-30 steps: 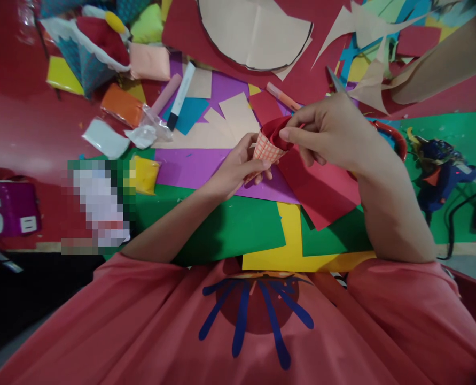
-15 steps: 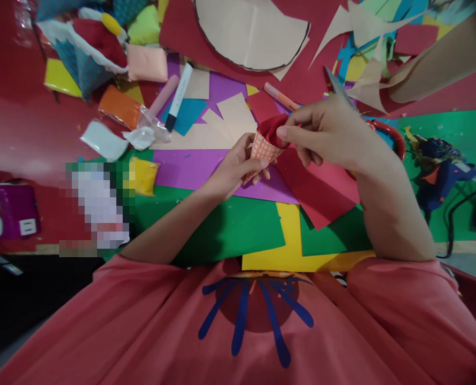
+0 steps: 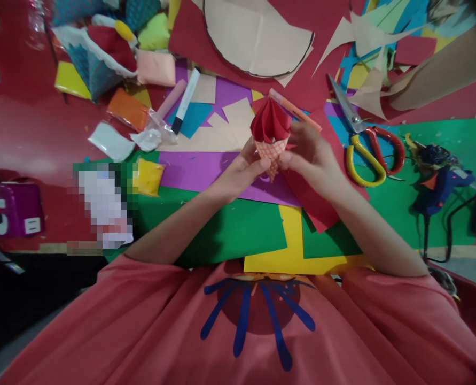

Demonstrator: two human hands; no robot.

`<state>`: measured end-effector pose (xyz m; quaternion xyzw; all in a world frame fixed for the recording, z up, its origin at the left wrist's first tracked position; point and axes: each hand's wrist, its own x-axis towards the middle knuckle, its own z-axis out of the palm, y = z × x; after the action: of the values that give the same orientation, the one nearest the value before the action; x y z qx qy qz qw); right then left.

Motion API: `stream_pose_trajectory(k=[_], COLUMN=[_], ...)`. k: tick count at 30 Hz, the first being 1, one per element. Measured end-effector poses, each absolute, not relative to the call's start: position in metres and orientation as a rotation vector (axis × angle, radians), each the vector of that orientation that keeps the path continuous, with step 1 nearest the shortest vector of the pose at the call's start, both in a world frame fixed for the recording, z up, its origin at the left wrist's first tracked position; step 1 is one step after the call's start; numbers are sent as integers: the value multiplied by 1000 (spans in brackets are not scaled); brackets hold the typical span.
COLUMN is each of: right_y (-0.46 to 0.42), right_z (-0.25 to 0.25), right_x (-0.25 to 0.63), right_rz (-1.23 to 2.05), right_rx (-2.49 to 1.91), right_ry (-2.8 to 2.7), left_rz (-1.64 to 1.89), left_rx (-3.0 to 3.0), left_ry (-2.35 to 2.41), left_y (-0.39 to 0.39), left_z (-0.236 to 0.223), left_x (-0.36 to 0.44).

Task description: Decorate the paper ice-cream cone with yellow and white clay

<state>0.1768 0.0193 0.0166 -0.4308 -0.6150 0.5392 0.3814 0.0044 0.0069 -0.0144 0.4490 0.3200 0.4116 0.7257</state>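
Grips cone (image 3: 272,152) mid-frame in left hand (image 3: 241,174) and right hand (image 3: 313,161), both half-curled. Seemingly fits red folds (image 3: 266,122); likely needs light pressing.

Paper cone (image 3: 273,152) held between left hand (image 3: 241,171) and right hand (image 3: 312,160), over paper sheets (image 3: 229,230) spread on tabletop (image 3: 21,133); folded paper (image 3: 270,118) seated in the cone's mouth. Scissors (image 3: 356,122) laid just right of the right hand, glue gun (image 3: 442,190) placed farther right, rolled paper (image 3: 442,75) set behind the glue gun. Pen (image 3: 294,108) laid just behind the right hand, curved paper cutout (image 3: 257,40) placed farther back. Marker (image 3: 187,99) laid behind and left of the left hand, packets (image 3: 127,109) scattered farther left, second cone (image 3: 101,67) set among them toward the back.
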Motion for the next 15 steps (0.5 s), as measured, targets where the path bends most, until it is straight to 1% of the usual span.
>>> stream_pose_trajectory(k=[3, 6, 9, 12, 15], right_y=[2, -5, -5, -6, -9], right_z=[3, -1, -1, -4, -9], right_x=[174, 178, 182, 184, 184], right_rz=[1484, 1411, 1344, 1290, 1185], right_rx=[-999, -991, -1002, -1057, -1123], right_ry=[-1537, -1528, -1563, -1592, -1598], left_rz=[935, 903, 878, 889, 887], left_rx=[1211, 1319, 1401, 1514, 1649], left_ry=[660, 668, 773, 859, 845], left_y=[6, 6, 4, 3, 2], left_z=[-16, -16, -17, -16, -13], left_x=[4, 3, 1, -1, -1])
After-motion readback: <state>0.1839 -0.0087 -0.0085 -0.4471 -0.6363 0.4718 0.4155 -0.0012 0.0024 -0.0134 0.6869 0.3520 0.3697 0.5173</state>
